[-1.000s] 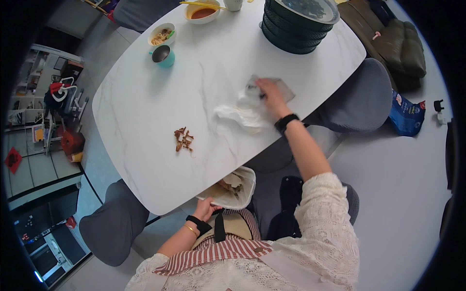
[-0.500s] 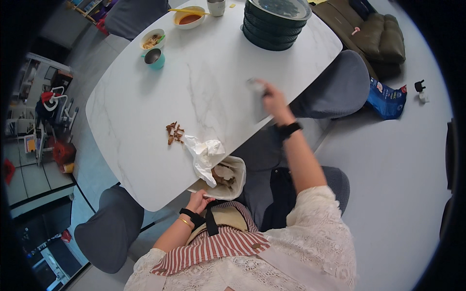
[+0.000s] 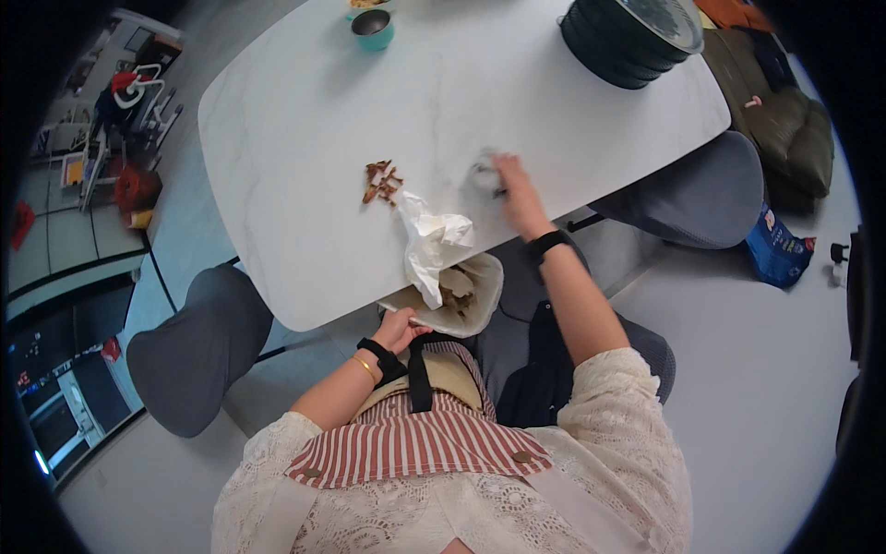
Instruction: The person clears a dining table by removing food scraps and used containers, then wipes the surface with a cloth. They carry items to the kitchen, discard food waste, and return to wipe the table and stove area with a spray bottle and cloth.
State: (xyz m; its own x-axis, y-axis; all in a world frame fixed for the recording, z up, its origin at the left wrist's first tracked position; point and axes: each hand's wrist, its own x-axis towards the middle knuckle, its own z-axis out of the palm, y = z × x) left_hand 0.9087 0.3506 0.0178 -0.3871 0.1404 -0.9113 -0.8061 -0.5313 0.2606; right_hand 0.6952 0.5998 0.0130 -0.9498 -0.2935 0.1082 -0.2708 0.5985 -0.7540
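My left hand grips the rim of a white-lined waste bin, held just below the near table edge. Crumpled paper and brown scraps lie inside it. A crumpled white tissue rests on the tabletop and hangs over the edge into the bin. My right hand is over the table to the right of the tissue, fingers closed on a small greyish thing too smeared by motion to name. Beyond the tissue, to its left, sits a loose pile of small reddish-brown scraps.
On the white table stand a teal cup at the far left and a stack of dark round mesh-sided tiers at the far right. Grey chairs surround it. A blue bag lies on the floor at right.
My right hand has come nearer and leftward over the table, toward the tissue, with the greyish thing. The left hand keeps its hold on the bin. The whole view has shifted.
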